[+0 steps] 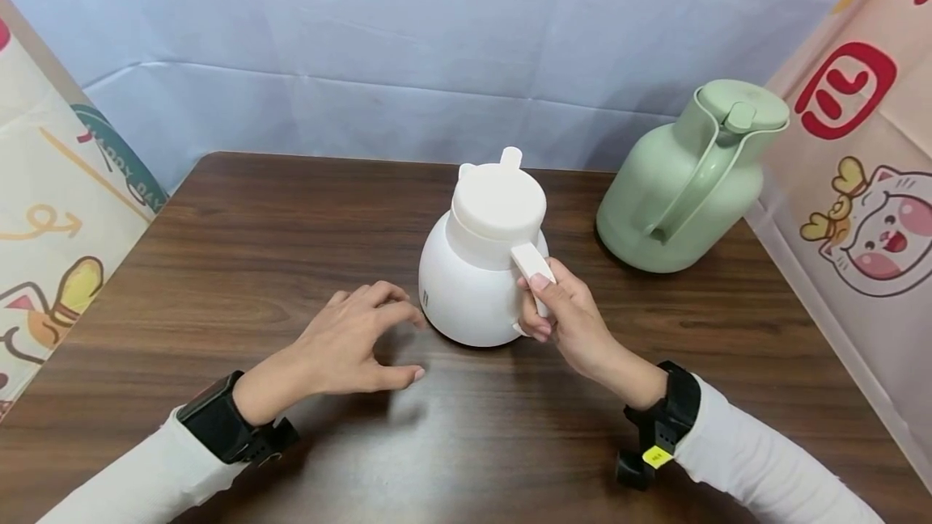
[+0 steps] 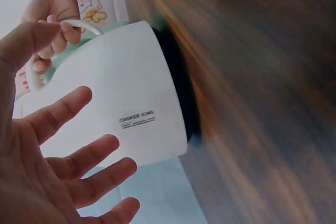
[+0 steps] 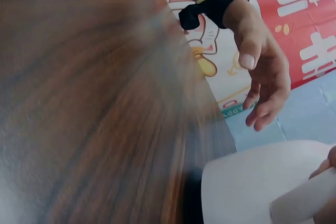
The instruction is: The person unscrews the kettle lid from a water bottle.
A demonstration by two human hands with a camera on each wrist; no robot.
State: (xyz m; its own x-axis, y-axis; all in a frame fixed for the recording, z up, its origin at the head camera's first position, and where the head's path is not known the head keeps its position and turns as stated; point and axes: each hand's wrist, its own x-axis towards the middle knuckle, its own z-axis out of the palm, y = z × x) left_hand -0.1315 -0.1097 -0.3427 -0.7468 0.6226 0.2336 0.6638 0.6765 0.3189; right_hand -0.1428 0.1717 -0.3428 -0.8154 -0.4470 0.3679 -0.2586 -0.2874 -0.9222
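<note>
A round white vacuum jug [image 1: 466, 289] with a white lid stands upright at the middle of the table in the head view. My right hand [image 1: 571, 314] grips its side handle [image 1: 534, 265], the thumb lying over the top of it. To the left of the jug, my left hand [image 1: 357, 342] hovers with spread, slightly bent fingers and holds nothing. In the left wrist view, small dark print [image 2: 137, 119] shows on the jug's white body, with the fingers of the left hand in front of it.
A pale green vacuum jug [image 1: 684, 184] stands at the back right of the brown wooden table [image 1: 240, 249]. Behind the table hangs a light blue cloth [image 1: 364, 39]. Printed cartoon sheets rise along the left and right sides.
</note>
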